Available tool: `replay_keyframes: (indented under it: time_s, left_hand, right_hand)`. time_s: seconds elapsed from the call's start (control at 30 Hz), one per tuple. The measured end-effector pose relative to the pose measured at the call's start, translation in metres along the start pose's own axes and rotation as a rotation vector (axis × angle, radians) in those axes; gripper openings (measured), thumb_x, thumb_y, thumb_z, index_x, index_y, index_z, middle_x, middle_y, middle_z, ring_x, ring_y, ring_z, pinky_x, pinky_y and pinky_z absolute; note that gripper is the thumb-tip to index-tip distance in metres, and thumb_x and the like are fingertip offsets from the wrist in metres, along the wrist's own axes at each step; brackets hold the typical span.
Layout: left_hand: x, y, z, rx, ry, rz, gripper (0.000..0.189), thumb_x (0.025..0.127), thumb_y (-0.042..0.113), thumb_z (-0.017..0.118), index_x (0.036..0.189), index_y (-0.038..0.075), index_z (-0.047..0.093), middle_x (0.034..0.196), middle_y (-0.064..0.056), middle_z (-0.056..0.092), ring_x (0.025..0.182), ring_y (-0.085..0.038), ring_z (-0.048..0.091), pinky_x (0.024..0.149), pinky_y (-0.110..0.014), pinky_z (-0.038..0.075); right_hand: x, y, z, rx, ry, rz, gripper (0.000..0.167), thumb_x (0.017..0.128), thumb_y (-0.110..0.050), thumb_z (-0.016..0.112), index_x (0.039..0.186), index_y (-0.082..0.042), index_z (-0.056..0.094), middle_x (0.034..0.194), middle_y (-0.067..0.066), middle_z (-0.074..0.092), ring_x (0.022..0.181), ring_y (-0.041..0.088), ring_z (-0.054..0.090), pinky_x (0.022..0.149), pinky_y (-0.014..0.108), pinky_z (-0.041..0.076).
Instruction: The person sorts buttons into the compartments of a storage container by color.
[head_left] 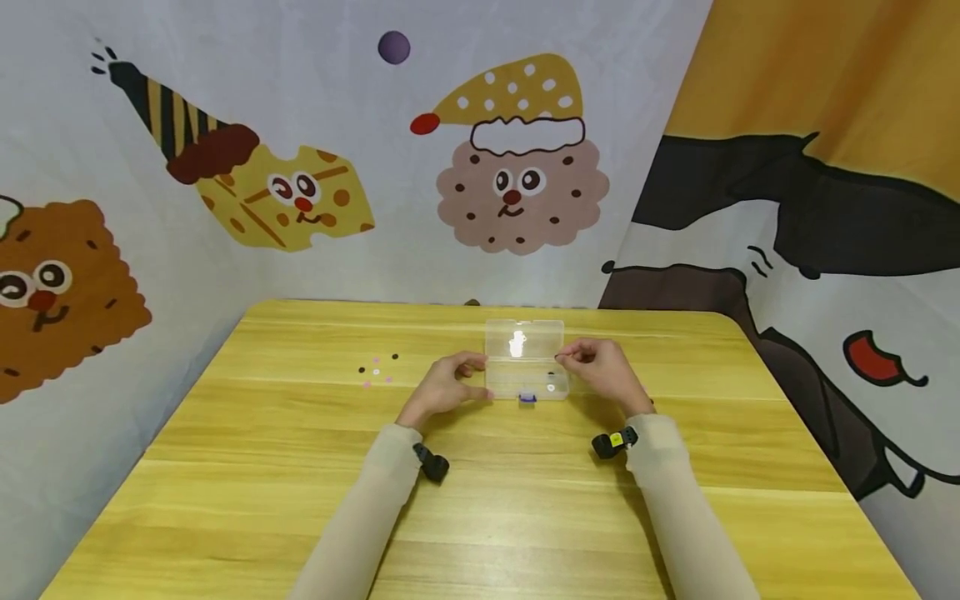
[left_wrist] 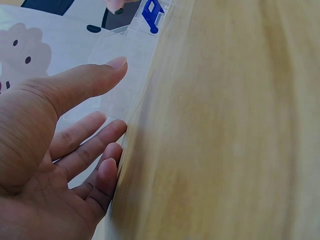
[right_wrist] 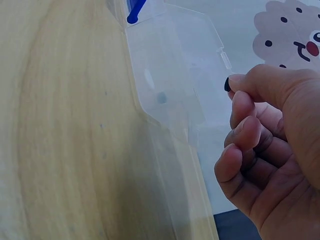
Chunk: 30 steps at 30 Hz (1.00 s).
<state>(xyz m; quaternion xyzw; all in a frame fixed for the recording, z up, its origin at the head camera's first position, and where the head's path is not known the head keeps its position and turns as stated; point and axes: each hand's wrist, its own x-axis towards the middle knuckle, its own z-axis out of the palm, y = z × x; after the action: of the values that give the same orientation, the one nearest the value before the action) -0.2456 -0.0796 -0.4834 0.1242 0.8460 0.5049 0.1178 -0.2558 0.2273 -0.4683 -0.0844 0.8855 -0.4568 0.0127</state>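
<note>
- Right hand (head_left: 606, 369) pinches a black disc (right_wrist: 227, 84), seemingly.
- Left hand (head_left: 444, 385) spread wide at the box (head_left: 512, 380), near desk's (head_left: 495, 525) far edge.
- Likely loading; next needs lowering, releasing.

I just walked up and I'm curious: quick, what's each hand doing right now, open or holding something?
Left hand: open, at the side of the clear box.
Right hand: closed, pinching a small black piece.
</note>
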Motion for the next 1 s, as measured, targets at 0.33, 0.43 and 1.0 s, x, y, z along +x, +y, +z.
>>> replay_keyframes:
  time_s: [0.33, 0.43, 1.0]
  left_hand:
    - [0.0003, 0.0003, -0.0006, 0.008, -0.005, 0.011, 0.064, 0.081, 0.024, 0.09, 0.138, 0.016, 0.063, 0.13, -0.002, 0.068, 0.118, -0.026, 0.058, 0.107, -0.046, 0.048]
    - [0.0006, -0.0001, -0.0004, 0.006, -0.006, 0.012, 0.064, 0.081, 0.024, 0.089, 0.138, 0.016, 0.063, 0.13, -0.002, 0.068, 0.118, -0.025, 0.058, 0.107, -0.045, 0.048]
    - [0.001, -0.0023, 0.0, -0.01, -0.013, 0.004, 0.062, 0.082, 0.021, 0.088, 0.139, 0.018, 0.063, 0.131, -0.001, 0.067, 0.119, -0.024, 0.057, 0.108, -0.044, 0.047]
  right_hand:
    - [0.0007, 0.0, 0.0058, -0.024, 0.002, -0.02, 0.017, 0.097, -0.033, 0.073, 0.099, -0.016, 0.076, 0.088, 0.006, 0.071, 0.076, 0.022, 0.059, 0.061, 0.027, 0.047]
    - [0.0007, -0.0008, 0.0068, -0.029, -0.003, -0.015, 0.018, 0.097, -0.034, 0.073, 0.099, -0.016, 0.076, 0.088, 0.006, 0.072, 0.075, 0.022, 0.06, 0.061, 0.027, 0.047]
    - [0.0001, -0.0038, -0.0005, -0.085, 0.022, -0.035, 0.02, 0.095, -0.036, 0.074, 0.104, -0.019, 0.076, 0.084, 0.004, 0.068, 0.074, 0.021, 0.058, 0.062, 0.029, 0.047]
